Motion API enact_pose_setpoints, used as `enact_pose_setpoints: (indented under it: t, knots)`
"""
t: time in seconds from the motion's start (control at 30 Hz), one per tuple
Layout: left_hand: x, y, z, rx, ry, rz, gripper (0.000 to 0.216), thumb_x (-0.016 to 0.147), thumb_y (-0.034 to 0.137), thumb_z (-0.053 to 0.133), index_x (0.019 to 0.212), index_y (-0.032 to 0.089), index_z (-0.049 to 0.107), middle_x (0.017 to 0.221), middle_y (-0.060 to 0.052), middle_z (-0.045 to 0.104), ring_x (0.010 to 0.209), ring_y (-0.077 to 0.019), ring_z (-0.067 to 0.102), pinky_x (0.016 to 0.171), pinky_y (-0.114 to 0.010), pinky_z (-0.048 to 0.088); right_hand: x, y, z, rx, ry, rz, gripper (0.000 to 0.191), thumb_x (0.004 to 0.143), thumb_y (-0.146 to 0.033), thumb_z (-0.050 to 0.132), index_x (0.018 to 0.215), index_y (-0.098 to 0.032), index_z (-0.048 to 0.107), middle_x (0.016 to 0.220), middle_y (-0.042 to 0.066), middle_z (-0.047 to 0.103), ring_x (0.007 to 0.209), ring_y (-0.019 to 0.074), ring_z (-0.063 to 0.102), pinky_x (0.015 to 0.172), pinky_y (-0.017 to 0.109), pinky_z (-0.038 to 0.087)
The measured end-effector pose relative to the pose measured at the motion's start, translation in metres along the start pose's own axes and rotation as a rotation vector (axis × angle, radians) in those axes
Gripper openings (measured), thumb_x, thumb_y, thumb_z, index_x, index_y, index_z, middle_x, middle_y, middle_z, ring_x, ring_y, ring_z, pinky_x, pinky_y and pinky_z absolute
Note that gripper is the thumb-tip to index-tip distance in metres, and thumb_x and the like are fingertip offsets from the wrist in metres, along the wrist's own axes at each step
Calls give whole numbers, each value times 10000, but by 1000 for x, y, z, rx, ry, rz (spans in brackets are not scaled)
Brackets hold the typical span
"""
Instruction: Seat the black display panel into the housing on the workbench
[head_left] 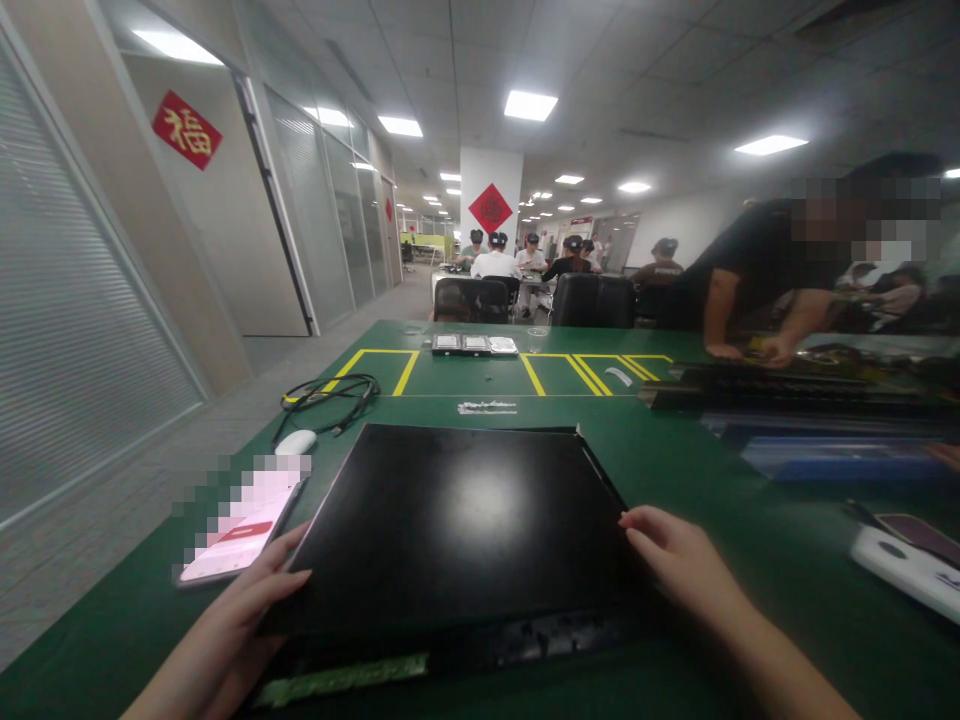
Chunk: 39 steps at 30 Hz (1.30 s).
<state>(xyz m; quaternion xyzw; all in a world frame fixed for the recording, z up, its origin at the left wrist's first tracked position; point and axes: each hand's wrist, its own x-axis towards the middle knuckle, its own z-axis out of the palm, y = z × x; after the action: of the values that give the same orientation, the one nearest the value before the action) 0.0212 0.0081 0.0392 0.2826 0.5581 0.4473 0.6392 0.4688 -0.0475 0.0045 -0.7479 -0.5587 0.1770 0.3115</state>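
Observation:
A large, flat black panel (450,520), glossy enough to reflect a ceiling light, takes up the middle of the green table in the head view. My left hand (251,605) grips its left edge, thumb on top and fingers underneath. At the opposite edge, my right hand (667,545) pinches the rim between thumb and fingers. Below the panel's near edge shows a dark strip with holes (525,632), beside a green strip (345,680) that I cannot identify. Whether the panel rests on something or is held up cannot be told.
Left lie a phone (247,540), a white mouse (296,442) and a coiled black cable (330,400). Several hard drives (472,345) sit at the back, near yellow tape. On the right, a co-worker (780,250) leans over dark rails (765,385), blue pieces (795,455) and a white device (907,570).

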Motion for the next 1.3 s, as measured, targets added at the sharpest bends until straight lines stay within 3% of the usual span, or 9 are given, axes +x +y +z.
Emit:
enact_pose_setpoints:
  t: [0.17, 0.5, 0.7, 0.9, 1.3]
  knots:
    - [0, 0, 3, -10, 12, -14, 780, 642, 237, 800, 1372, 345, 548, 1122, -12, 789, 1047, -336, 719, 668, -342, 621, 0, -2, -1, 0, 10, -3, 257, 811, -368, 525, 871, -260, 750, 864, 13, 781, 787, 222, 713, 696, 329, 533]
    - [7, -7, -6, 7, -24, 42, 743, 669, 266, 813, 1361, 346, 554, 1188, -25, 767, 1065, -352, 714, 632, -347, 621, 0, 1, 0, 0, 4, -9, 261, 818, -350, 520, 891, -259, 753, 939, 20, 788, 877, 233, 717, 729, 331, 535]
    - [6, -7, -3, 18, -16, 48, 736, 658, 230, 807, 1346, 346, 571, 1203, -16, 766, 1046, -328, 725, 695, -335, 622, 0, 2, 0, -10, -7, 3, 267, 822, -359, 520, 914, -256, 748, 950, 20, 786, 887, 233, 713, 742, 333, 529]
    - [-1, -5, 1, 31, -3, 68, 769, 652, 221, 806, 1373, 314, 557, 1180, -29, 778, 1015, -317, 735, 693, -322, 610, 0, 0, -1, 3, -14, 7, 260, 828, -362, 525, 912, -255, 747, 932, 19, 783, 772, 213, 710, 680, 324, 530]
    - [8, -8, -4, 52, 4, 42, 763, 682, 243, 791, 1392, 359, 535, 1249, -28, 748, 1077, -344, 714, 655, -335, 627, 0, 1, -1, -16, -28, -18, 246, 821, -341, 514, 882, -255, 737, 868, 19, 776, 849, 228, 713, 741, 332, 528]
